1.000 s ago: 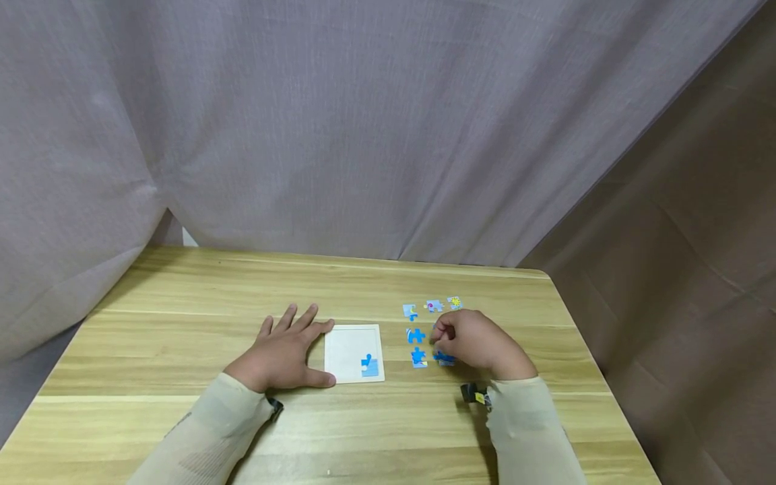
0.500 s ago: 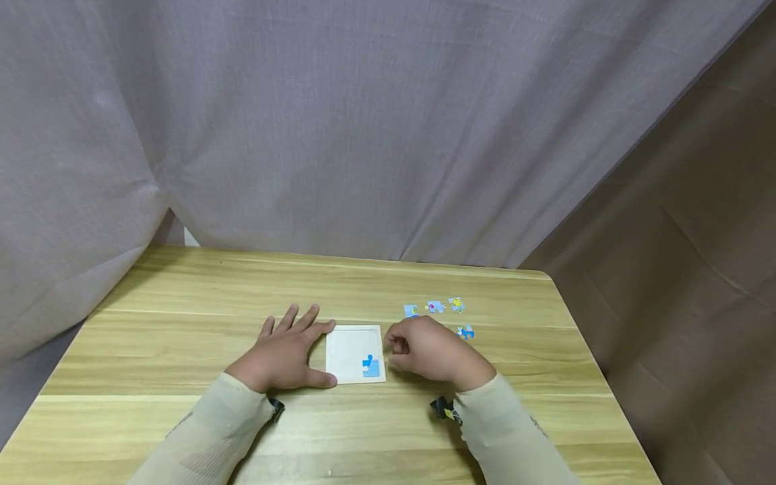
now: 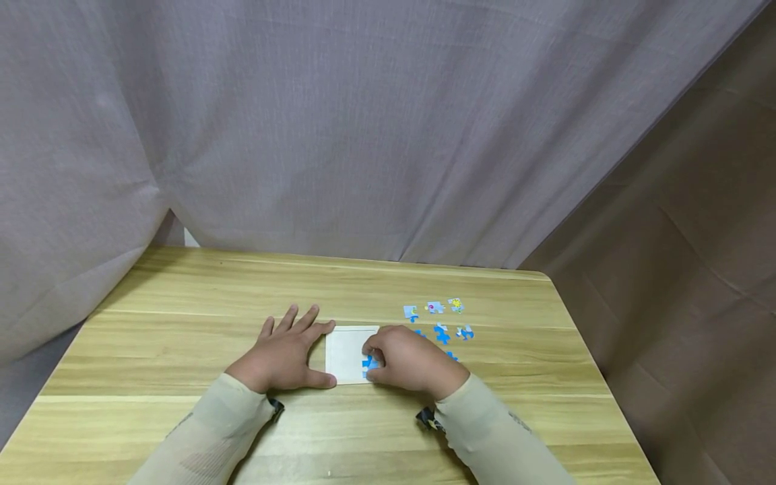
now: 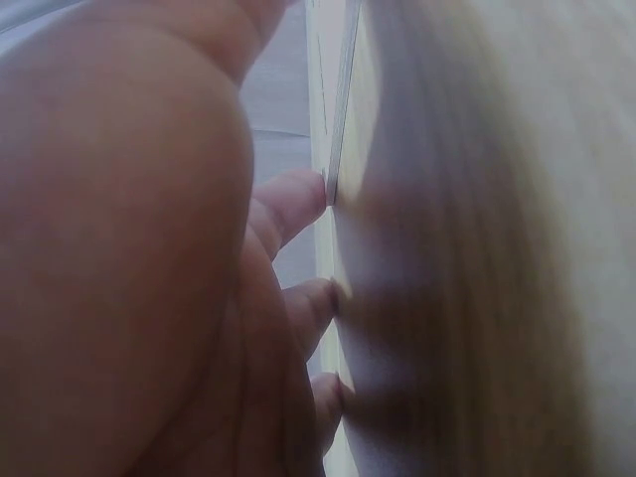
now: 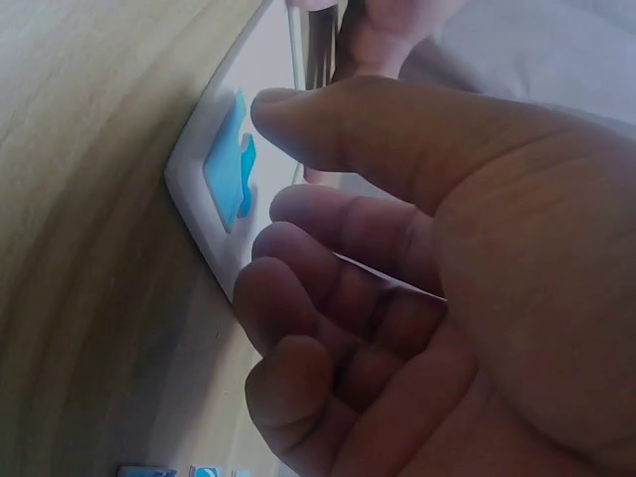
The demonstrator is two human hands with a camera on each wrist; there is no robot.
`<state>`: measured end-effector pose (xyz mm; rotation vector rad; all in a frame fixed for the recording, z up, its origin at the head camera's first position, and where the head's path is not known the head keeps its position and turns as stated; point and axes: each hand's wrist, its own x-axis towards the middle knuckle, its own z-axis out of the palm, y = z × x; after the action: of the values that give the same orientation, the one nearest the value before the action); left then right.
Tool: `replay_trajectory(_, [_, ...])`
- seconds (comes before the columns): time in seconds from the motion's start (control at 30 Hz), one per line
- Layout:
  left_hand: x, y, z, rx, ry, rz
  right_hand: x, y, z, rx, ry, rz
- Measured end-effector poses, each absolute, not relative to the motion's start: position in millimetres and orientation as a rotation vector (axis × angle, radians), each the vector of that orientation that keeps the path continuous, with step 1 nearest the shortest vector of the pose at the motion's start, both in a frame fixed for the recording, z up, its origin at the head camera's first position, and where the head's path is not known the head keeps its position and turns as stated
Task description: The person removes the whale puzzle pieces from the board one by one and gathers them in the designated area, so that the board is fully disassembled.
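A white square puzzle tray (image 3: pixel 345 343) lies flat on the table, with a light-and-dark blue puzzle piece (image 5: pixel 229 174) in its near right corner. Spread beside the tray's left side, my left hand (image 3: pixel 281 353) touches its edge with thumb and index finger. My right hand (image 3: pixel 412 360) hovers over the tray's right side, partly covering the blue piece in the head view. In the right wrist view its thumb (image 5: pixel 288 119) stands apart from the bent fingers, and I see nothing between them. The left wrist view shows the left fingers (image 4: pixel 293 204) at the tray edge.
Several loose puzzle pieces lie right of the tray, among them a pink-swirl piece (image 3: pixel 435 307), a yellow-flower piece (image 3: pixel 456 304) and a blue piece (image 3: pixel 442 333). My right hand hides some. A grey curtain (image 3: pixel 339 135) hangs behind the wooden table (image 3: pixel 182 289).
My right hand has moved left from the loose pieces to the tray's right side, uncovering some pieces and covering others. My left hand has stayed at the tray's left edge.
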<state>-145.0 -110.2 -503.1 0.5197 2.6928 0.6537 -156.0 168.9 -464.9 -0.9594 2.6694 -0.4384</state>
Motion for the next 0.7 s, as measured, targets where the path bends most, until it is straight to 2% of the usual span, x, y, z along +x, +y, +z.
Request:
replay_trajectory(0.43, [-146.1,-111.0,-504.6,0.534,2.708,0.651,-155.6,163.3,-466.5,-0.909,2.657,-0.35])
replay_trajectory(0.7, [-146.4,-110.9,-504.4,0.53,2.711,0.659,-155.5,160.1,-467.1,-0.769,2.674,-0.336])
